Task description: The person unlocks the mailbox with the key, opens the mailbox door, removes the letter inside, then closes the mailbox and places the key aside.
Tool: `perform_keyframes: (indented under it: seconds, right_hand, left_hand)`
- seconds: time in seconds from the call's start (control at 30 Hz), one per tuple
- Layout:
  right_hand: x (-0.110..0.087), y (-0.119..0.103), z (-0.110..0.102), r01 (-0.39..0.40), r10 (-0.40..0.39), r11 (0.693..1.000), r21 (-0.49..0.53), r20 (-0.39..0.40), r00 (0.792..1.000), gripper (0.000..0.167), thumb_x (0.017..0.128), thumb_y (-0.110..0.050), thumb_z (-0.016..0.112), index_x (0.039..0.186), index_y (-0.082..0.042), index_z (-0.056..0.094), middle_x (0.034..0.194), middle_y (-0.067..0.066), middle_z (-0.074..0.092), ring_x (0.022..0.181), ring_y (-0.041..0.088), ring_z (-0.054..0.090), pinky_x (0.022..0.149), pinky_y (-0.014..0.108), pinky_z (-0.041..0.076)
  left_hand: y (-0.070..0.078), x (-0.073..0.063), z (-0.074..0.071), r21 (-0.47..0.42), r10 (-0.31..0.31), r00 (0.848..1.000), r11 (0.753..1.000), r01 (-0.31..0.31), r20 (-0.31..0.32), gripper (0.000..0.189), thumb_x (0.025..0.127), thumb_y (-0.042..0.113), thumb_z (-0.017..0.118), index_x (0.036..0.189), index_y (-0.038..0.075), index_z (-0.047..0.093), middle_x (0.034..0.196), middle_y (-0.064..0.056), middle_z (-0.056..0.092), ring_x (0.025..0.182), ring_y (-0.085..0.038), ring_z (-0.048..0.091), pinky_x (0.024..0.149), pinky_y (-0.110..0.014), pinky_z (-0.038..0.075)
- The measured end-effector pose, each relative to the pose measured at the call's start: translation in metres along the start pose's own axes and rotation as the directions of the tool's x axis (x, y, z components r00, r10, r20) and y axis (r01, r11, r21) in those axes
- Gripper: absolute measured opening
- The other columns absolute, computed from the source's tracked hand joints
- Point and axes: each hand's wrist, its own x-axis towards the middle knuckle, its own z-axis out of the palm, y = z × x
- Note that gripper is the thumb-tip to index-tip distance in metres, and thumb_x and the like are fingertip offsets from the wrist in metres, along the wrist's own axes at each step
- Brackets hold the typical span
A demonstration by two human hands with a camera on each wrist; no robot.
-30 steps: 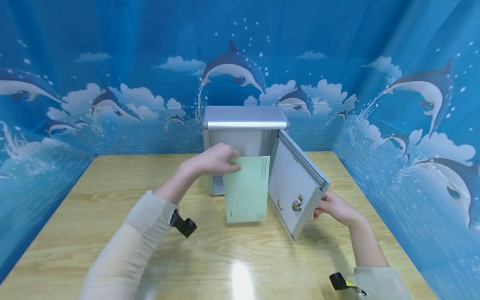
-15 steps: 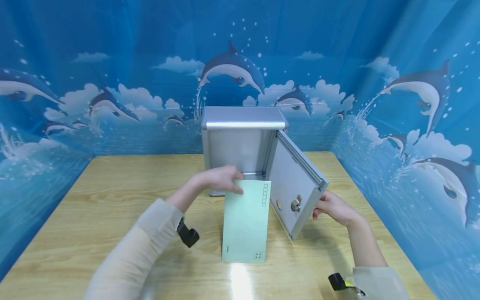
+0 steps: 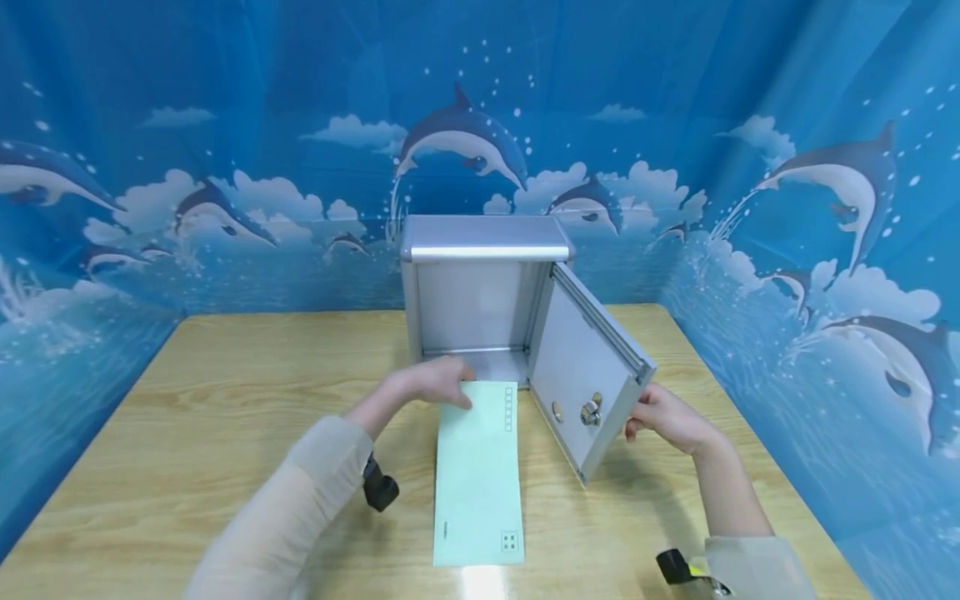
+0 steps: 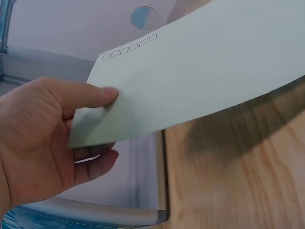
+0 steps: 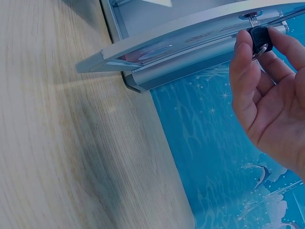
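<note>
Envelope (image 3: 477,475) pinched at top edge by left hand (image 3: 429,382), thumb over, fingers under; since a second ago pulled out of metal box (image 3: 480,287) at frame centre, now lying low over table (image 3: 187,417). Right hand (image 3: 670,417) grips key (image 5: 259,37) in open door (image 3: 581,367). Box interior now vacant; removal looks essentially done.

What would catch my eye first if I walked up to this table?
Probably the pale green envelope, pinched at its far corner by the left hand and stretched toward the near edge of the wooden table. Behind it stands a silver metal box with its door swung open; the right hand holds a black-headed key in that door. Leaping dolphins cover the blue backdrop all around.
</note>
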Motion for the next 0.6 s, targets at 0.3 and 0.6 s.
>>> perform_keyframes:
  seconds: [0.3, 0.6]
  right_hand:
    - [0.000, 0.001, 0.002, 0.032, -0.032, 0.999, 0.003, 0.004, 0.999, 0.034, 0.095, 0.000, 0.041, 0.099, -0.023, 0.066, 0.077, -0.006, 0.060, 0.064, 0.005, 0.054, 0.058, 0.025, 0.050]
    - [-0.001, -0.001, 0.001, 0.029, -0.029, 0.999, -0.014, 0.004, 1.000, 0.032, 0.097, -0.002, 0.042, 0.099, -0.023, 0.065, 0.075, -0.006, 0.059, 0.064, 0.005, 0.053, 0.057, 0.026, 0.050]
  left_hand:
    - [-0.007, 0.007, 0.022, 0.194, -0.105, 0.992, 0.974, 0.118, -0.076, 0.031, 0.077, 0.015, 0.069, 0.106, 0.003, 0.063, 0.095, -0.005, 0.062, 0.080, -0.018, 0.056, 0.072, -0.034, 0.049]
    - [-0.008, 0.014, 0.034, 0.249, -0.153, 0.983, 0.953, 0.173, -0.100, 0.025, 0.077, 0.011, 0.067, 0.101, 0.006, 0.061, 0.076, 0.000, 0.055, 0.068, -0.017, 0.051, 0.056, -0.031, 0.046]
